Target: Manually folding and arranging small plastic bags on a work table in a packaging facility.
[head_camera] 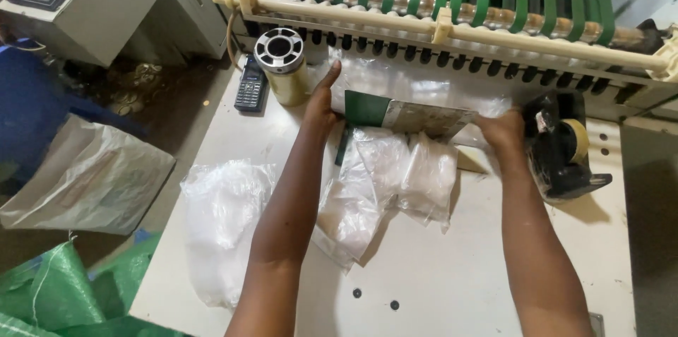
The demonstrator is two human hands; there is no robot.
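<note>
My left hand (321, 100) presses flat against the left end of a stack of clear plastic bags (409, 86) lying under the belt machine. My right hand (503, 131) holds the stack's right end. A green and printed card (406, 117) stands upright against the front of the stack, between my two hands. Several loose clear bags (395, 182) lie crumpled on the white table (452, 266) just in front of the card, between my forearms.
A machine with green belts and cream rollers (452, 19) spans the table's far edge. A metal-and-yellow cylinder (282, 62) and a dark phone (249, 84) sit at left, a black tape dispenser (565, 146) at right. More clear plastic (222, 224) lies left; sacks (85, 182) cover the floor.
</note>
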